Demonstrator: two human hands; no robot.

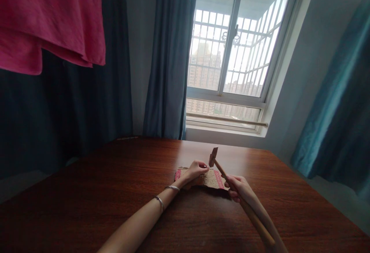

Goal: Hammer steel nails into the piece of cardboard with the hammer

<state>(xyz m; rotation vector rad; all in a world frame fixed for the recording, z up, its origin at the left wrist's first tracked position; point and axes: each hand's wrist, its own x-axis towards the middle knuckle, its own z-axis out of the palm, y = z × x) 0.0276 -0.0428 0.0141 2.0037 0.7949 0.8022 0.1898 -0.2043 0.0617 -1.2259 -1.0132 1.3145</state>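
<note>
My right hand (238, 188) is closed around the long wooden handle of a hammer (213, 160). The hammer's head is raised, close to the fingertips of my left hand. My left hand (197, 170) is pinched at the far edge of a flat tan piece with pink bands (212, 179). Many small dark specks cover the tan middle of that piece, and its near edge looks uneven. Whatever is between my left fingertips is too small to make out. Part of the banded piece is hidden behind my left hand and wrist.
The flat piece lies on a wide brown wooden table (86, 191). A barred window (228, 52) and blue curtains (170, 60) stand beyond it. A pink cloth (58, 18) hangs at the upper left. Two bangles (159, 202) circle my left forearm.
</note>
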